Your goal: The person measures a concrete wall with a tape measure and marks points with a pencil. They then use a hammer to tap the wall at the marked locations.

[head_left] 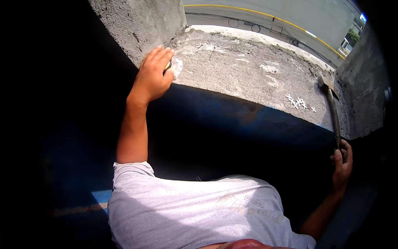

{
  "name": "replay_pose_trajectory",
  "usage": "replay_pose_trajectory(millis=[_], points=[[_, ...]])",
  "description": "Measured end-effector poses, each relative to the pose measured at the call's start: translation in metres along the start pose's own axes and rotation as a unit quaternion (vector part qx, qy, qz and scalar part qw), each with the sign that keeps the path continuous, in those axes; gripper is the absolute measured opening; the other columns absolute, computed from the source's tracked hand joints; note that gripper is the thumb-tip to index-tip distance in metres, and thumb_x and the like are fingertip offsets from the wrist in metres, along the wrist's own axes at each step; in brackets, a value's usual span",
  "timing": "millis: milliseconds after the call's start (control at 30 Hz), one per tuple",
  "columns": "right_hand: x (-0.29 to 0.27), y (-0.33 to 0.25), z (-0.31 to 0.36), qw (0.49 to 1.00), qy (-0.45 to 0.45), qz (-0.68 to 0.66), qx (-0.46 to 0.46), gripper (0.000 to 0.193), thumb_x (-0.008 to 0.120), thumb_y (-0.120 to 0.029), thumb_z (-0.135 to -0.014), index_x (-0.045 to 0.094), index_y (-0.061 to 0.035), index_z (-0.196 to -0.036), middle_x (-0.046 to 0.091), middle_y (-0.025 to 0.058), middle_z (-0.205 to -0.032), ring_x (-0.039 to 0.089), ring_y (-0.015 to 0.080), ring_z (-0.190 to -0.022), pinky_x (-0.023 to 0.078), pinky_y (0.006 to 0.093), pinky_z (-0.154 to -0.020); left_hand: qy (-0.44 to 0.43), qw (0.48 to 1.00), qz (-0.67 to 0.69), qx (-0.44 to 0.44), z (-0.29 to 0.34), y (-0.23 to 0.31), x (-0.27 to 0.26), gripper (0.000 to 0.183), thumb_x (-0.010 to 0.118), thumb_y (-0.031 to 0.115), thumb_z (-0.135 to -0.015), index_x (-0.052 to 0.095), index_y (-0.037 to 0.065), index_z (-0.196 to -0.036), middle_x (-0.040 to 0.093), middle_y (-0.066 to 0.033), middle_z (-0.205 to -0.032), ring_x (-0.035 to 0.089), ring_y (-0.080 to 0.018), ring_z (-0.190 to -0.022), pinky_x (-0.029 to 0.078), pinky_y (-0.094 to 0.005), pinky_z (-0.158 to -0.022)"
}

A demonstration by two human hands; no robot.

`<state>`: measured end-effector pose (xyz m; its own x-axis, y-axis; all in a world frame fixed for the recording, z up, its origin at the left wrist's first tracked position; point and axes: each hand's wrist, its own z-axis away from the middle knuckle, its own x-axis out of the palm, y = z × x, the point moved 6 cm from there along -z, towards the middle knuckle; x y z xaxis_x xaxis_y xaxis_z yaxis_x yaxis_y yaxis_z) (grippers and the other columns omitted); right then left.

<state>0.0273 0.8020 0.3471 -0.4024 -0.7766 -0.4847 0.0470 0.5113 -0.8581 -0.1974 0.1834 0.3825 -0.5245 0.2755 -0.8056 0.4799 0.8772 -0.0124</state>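
Observation:
At the left end of a rough concrete ledge (232, 70), my left hand (154, 74) is closed over a small black-and-yellow object (168, 65), mostly hidden by the fingers. Against it shows a crumpled, whitish, see-through piece (177, 67), perhaps plastic. My right hand (343, 162) grips the lower end of the handle of a hammer (333, 110), lower right of the ledge. The hammer's metal head rests on the ledge near the right-hand wall. Several white cross-shaped tile spacers (299, 101) lie loose on the ledge, left of the handle.
Concrete walls rise at the left (141, 25) and right (367, 95) of the ledge. Beyond its outer edge are dark cables (265, 30) and a yellow pipe (248, 12) along a grey surface. Below the ledge, a blue wall (207, 101) falls into deep shadow.

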Motion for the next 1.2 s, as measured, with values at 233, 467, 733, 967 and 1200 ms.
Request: replay_pose_trajectory(millis=[233,467,733,967,1200], points=[[-0.002,0.002,0.000,1.000,-0.001,0.004,0.003,0.046,0.064,-0.025,-0.106,0.056,-0.0033,-0.146,0.058,0.0005,-0.105,0.052,0.0077,-0.091,0.048,0.0253,-0.084,0.016,0.999,0.030,0.003,-0.005,-0.002,-0.003,0.052,0.069,0.022,-0.092,0.066,0.004,-0.141,0.066,-0.0205,-0.144,0.052,-0.0397,-0.146,0.032,-0.0528,-0.127],[0.004,-0.014,0.011,0.999,0.023,0.032,0.027,0.049,0.067,-0.027,-0.103,0.057,-0.0028,-0.145,0.058,0.0009,-0.101,0.053,0.0088,-0.090,0.048,0.0263,-0.084,0.256,0.918,0.298,0.056,0.015,0.062,-0.094,0.031,0.069,0.025,-0.103,0.066,-0.002,-0.118,0.069,-0.0179,-0.111,0.066,-0.0231,-0.101,0.053,-0.0344,-0.094],[0.004,-0.030,0.008,0.996,0.062,0.065,0.022,0.050,0.072,-0.031,-0.099,0.062,0.0007,-0.137,0.063,0.0020,-0.091,0.059,0.0093,-0.082,0.051,0.0274,-0.078,0.111,0.841,0.508,0.147,0.004,0.207,-0.206,0.023,0.071,0.009,-0.099,0.062,-0.001,-0.118,0.063,-0.0121,-0.108,0.057,-0.0149,-0.089,0.050,-0.0292,-0.085],[0.002,-0.023,0.002,0.996,0.061,0.066,-0.003,0.049,0.073,-0.035,-0.099,0.065,0.0008,-0.131,0.069,0.0058,-0.090,0.065,0.0126,-0.083,0.053,0.0310,-0.077,0.049,0.658,0.721,0.210,-0.013,0.244,-0.166,0.017,0.072,0.012,-0.100,0.063,0.004,-0.112,0.062,-0.0072,-0.104,0.056,-0.0140,-0.087,0.049,-0.0294,-0.086],[-0.006,-0.017,0.011,0.996,0.060,0.050,0.032,0.054,0.073,-0.037,-0.099,0.063,-0.0003,-0.137,0.070,0.0074,-0.093,0.066,0.0144,-0.085,0.055,0.0344,-0.079,0.053,0.504,0.830,0.235,-0.009,0.248,-0.163,0.012,0.072,0.016,-0.101,0.064,0.008,-0.106,0.062,-0.0024,-0.099,0.055,-0.0132,-0.086,0.049,-0.0296,-0.087]])
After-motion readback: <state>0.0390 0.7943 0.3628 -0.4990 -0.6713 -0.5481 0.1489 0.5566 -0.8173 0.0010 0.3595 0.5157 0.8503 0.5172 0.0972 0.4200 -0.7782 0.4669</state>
